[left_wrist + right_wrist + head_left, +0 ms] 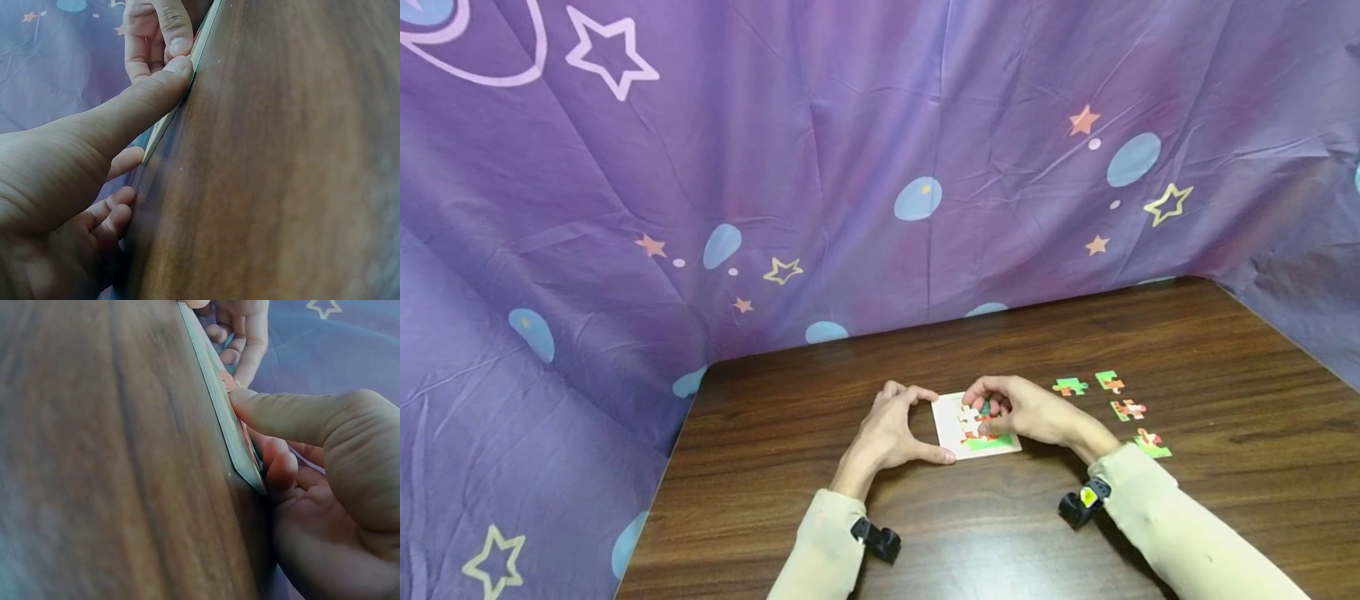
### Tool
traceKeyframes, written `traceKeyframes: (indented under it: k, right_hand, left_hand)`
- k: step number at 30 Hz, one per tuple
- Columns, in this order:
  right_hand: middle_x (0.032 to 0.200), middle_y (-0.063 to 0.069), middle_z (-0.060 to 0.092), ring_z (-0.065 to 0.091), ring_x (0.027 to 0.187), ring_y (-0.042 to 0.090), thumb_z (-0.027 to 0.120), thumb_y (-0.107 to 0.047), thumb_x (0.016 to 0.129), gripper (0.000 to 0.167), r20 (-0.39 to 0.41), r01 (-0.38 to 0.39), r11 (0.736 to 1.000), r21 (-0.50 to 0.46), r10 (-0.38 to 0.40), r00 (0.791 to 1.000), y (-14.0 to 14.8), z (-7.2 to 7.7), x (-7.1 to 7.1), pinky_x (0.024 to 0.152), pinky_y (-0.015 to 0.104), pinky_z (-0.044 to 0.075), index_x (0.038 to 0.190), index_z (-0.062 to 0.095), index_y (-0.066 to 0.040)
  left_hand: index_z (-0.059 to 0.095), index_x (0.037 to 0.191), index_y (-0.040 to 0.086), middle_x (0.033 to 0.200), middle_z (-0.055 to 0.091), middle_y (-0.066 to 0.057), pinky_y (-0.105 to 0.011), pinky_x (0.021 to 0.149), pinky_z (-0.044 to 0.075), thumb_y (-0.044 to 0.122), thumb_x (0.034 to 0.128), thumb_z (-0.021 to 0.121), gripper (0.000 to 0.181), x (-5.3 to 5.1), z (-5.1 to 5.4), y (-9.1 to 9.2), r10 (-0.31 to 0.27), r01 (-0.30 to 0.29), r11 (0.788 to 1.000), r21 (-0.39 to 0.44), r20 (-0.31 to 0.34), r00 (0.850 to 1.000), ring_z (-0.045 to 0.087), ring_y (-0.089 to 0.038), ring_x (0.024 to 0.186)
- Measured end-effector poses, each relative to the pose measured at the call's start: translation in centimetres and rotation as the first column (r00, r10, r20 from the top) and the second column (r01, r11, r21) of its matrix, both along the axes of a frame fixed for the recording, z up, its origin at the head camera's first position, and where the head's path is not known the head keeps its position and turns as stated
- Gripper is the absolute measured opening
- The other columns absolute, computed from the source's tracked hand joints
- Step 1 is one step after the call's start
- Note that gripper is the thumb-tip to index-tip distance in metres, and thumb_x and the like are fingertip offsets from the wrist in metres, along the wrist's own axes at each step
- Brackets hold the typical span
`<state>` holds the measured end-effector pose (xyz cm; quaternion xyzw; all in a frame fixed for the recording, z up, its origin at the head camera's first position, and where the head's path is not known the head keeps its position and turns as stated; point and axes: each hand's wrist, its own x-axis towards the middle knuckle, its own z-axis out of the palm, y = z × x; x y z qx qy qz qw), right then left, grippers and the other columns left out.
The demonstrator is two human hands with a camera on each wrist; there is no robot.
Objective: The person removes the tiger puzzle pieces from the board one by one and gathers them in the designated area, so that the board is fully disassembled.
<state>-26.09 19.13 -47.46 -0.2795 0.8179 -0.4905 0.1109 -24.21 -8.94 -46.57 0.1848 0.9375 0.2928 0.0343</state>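
A white square puzzle board lies on the table, its lower and right parts covered with joined red, white and green pieces. My left hand grips the board's left side, thumb at the near corner and index finger at the far one. Over the board's right half, my right hand has its thumb and bent fingers around a piece with red at the picture surface. Those fingers hide part of the board, and the piece's outline cannot be made out.
Several loose pieces lie right of the board: a green and red one, another, a red and white one and one by the right sleeve. A purple patterned curtain hangs behind the brown table.
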Motion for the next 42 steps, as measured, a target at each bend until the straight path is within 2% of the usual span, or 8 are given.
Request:
traceKeyframes:
  k: [8, 12, 16, 26, 34, 37, 42]
  right_hand:
    - [0.104, 0.008, 0.067, 0.060, 0.087, 0.016, 0.089, -0.011, 0.094, 0.042, -0.003, -0.011, 1.000, 0.014, 0.011, 1.000, 0.4, -0.2, -0.2, 0.073, 0.023, 0.050, 0.133, 0.074, -0.006]
    - [0.098, 0.006, 0.067, 0.059, 0.083, 0.014, 0.089, -0.012, 0.095, 0.041, -0.016, -0.008, 1.000, 0.011, 0.008, 1.000, 0.6, -0.3, -0.3, 0.070, 0.023, 0.049, 0.133, 0.075, -0.005]
    - [0.094, 0.006, 0.066, 0.058, 0.080, 0.011, 0.088, -0.011, 0.096, 0.041, -0.021, -0.016, 1.000, -0.011, 0.016, 1.000, 0.6, -0.4, -0.4, 0.067, 0.022, 0.048, 0.133, 0.074, -0.002]
    - [0.103, 0.012, 0.071, 0.062, 0.080, 0.011, 0.087, -0.009, 0.096, 0.043, -0.034, -0.040, 0.998, -0.041, 0.039, 0.999, 0.7, -0.4, -0.5, 0.070, 0.022, 0.053, 0.135, 0.073, 0.002]
    - [0.101, 0.007, 0.071, 0.063, 0.086, 0.013, 0.087, -0.009, 0.096, 0.041, -0.083, -0.032, 0.999, -0.009, 0.031, 0.996, 0.4, 1.1, -0.5, 0.074, 0.024, 0.054, 0.134, 0.075, -0.002]
    - [0.103, 0.006, 0.071, 0.063, 0.086, 0.013, 0.087, -0.010, 0.096, 0.038, -0.143, -0.003, 1.000, 0.003, 0.003, 0.990, 0.8, 2.1, -0.2, 0.074, 0.025, 0.053, 0.132, 0.077, -0.006]
    - [0.113, 0.004, 0.075, 0.067, 0.094, 0.013, 0.088, -0.011, 0.096, 0.033, -0.250, 0.083, 0.997, -0.011, -0.083, 0.965, 2.8, 4.2, 0.4, 0.079, 0.026, 0.055, 0.127, 0.079, -0.011]
  left_hand:
    - [0.068, 0.148, 0.031, 0.139, 0.057, -0.004, -0.051, 0.105, 0.055, 0.055, 0.0646, 0.109, 0.096, 0.0, 0.1, 0.0, 0.003, -0.003, 1.000, 0.008, 0.009, 1.000, 0.054, -0.024, 0.130]
    - [0.068, 0.148, 0.032, 0.139, 0.057, -0.004, -0.050, 0.105, 0.055, 0.055, 0.0650, 0.108, 0.095, 0.0, 0.0, 0.0, 0.003, -0.003, 1.000, 0.004, 0.011, 1.000, 0.054, -0.023, 0.130]
    - [0.068, 0.148, 0.032, 0.138, 0.057, -0.002, -0.047, 0.105, 0.055, 0.056, 0.0653, 0.108, 0.095, 0.0, 0.0, 0.0, 0.002, -0.002, 1.000, -0.002, 0.008, 1.000, 0.055, -0.022, 0.129]
    - [0.068, 0.148, 0.031, 0.137, 0.058, -0.003, -0.047, 0.105, 0.055, 0.055, 0.0654, 0.108, 0.095, 0.1, 0.3, 0.0, -0.001, 0.001, 1.000, -0.002, 0.004, 1.000, 0.055, -0.022, 0.128]
    - [0.068, 0.148, 0.031, 0.138, 0.057, -0.003, -0.046, 0.106, 0.055, 0.056, 0.0658, 0.108, 0.095, 0.2, 0.2, -0.3, 0.015, -0.015, 1.000, -0.004, 0.008, 1.000, 0.054, -0.021, 0.128]
    - [0.068, 0.148, 0.032, 0.137, 0.057, -0.002, -0.045, 0.105, 0.055, 0.056, 0.0657, 0.108, 0.095, 0.2, 0.1, -0.3, 0.013, -0.013, 1.000, -0.009, 0.001, 1.000, 0.055, -0.021, 0.128]
    - [0.068, 0.148, 0.032, 0.138, 0.057, -0.002, -0.045, 0.106, 0.054, 0.057, 0.0654, 0.107, 0.095, 0.1, 0.0, -0.3, -0.002, 0.001, 1.000, -0.011, -0.012, 1.000, 0.055, -0.020, 0.129]
